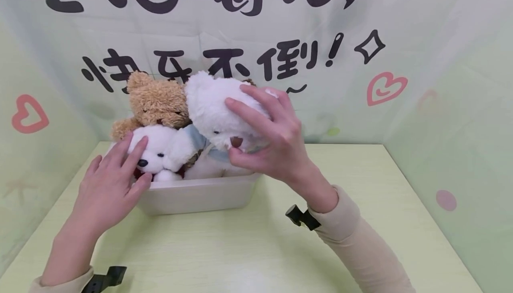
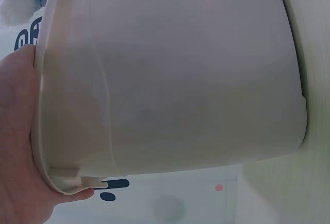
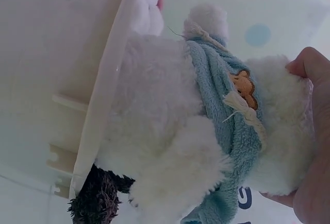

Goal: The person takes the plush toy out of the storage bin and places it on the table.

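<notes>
A white plush bear (image 1: 206,106) in light blue clothing (image 3: 219,100) leans at the right end of a white plastic box (image 1: 200,197). My right hand (image 1: 278,139) grips its head, fingers spread over the top and thumb beside the muzzle. At the box's left end my left hand (image 1: 104,184) rests with extended fingers on a smaller white plush dog (image 1: 154,146). The same hand lies along the box rim (image 2: 44,105) in the left wrist view. Behind the dog sits a tan plush bear (image 1: 158,101), its lower body hidden.
The box stands on a pale green table (image 1: 228,253), near a back wall cloth (image 1: 224,30) with large black writing. Cloth side walls bound the table left and right. Dark brown shaggy fur (image 3: 95,198) pokes past the box rim in the right wrist view.
</notes>
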Action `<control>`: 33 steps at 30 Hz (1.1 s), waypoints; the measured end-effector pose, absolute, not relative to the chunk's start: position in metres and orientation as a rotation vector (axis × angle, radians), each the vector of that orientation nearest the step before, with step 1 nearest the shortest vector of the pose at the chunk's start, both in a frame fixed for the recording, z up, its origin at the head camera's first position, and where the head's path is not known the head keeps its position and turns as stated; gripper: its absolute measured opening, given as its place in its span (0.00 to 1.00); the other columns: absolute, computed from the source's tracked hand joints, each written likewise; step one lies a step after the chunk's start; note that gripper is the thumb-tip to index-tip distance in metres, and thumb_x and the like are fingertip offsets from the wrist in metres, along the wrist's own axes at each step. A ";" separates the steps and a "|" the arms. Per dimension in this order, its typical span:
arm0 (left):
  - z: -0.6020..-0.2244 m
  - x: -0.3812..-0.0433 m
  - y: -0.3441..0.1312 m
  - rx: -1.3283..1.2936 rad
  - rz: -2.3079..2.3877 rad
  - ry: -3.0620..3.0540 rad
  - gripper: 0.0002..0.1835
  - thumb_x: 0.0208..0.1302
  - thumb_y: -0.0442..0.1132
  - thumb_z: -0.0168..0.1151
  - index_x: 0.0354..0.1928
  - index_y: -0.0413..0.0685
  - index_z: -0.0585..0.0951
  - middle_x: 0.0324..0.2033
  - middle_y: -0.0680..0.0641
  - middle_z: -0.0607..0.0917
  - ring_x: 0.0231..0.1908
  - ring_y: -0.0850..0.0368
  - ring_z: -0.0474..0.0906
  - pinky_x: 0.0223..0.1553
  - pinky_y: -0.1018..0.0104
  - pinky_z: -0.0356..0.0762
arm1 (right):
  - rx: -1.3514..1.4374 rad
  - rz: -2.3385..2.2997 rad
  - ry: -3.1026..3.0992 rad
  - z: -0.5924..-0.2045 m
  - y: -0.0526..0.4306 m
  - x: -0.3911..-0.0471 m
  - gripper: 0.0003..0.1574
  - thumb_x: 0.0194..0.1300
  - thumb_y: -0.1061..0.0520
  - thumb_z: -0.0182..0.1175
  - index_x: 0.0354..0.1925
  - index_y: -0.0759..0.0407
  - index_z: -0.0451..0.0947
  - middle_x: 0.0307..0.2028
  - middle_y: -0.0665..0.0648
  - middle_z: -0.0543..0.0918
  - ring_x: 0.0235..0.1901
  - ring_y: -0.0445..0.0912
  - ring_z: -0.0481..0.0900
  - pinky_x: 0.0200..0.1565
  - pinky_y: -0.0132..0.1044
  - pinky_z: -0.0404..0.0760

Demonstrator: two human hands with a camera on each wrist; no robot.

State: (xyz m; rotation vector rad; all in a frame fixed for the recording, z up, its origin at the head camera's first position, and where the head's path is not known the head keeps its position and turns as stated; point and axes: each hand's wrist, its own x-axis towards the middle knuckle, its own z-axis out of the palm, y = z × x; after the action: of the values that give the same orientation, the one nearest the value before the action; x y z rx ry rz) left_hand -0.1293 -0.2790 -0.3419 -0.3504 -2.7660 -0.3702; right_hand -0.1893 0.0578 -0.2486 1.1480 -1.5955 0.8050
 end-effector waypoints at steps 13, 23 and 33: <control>-0.341 -0.128 -0.279 -0.363 -0.350 -2.775 0.40 0.75 0.49 0.53 0.83 0.53 0.49 0.81 0.39 0.45 0.75 0.29 0.49 0.63 0.22 0.50 | 1.076 1.009 -1.572 -0.241 0.078 -0.203 0.32 0.44 0.60 0.70 0.52 0.65 0.84 0.56 0.69 0.81 0.53 0.60 0.76 0.53 0.45 0.80; -0.341 -0.128 -0.279 -0.368 -0.348 -2.780 0.40 0.76 0.49 0.52 0.83 0.52 0.49 0.81 0.39 0.45 0.75 0.29 0.48 0.62 0.22 0.51 | 0.996 1.123 -1.564 -0.241 0.093 -0.211 0.33 0.46 0.59 0.71 0.54 0.66 0.84 0.57 0.65 0.82 0.57 0.56 0.78 0.56 0.44 0.81; -0.339 -0.128 -0.278 -0.361 -0.355 -2.777 0.40 0.75 0.49 0.52 0.83 0.52 0.50 0.81 0.39 0.46 0.75 0.29 0.50 0.62 0.23 0.52 | 0.895 1.187 -1.503 -0.219 0.113 -0.215 0.38 0.46 0.53 0.69 0.54 0.73 0.82 0.55 0.65 0.83 0.58 0.54 0.78 0.59 0.48 0.79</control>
State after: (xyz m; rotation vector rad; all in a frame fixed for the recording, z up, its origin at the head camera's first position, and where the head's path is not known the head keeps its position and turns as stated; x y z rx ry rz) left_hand -0.1277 -0.2778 -0.3387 -0.3607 -2.7767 -0.3547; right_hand -0.2154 0.1126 -0.2186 0.8952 -1.5026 1.1867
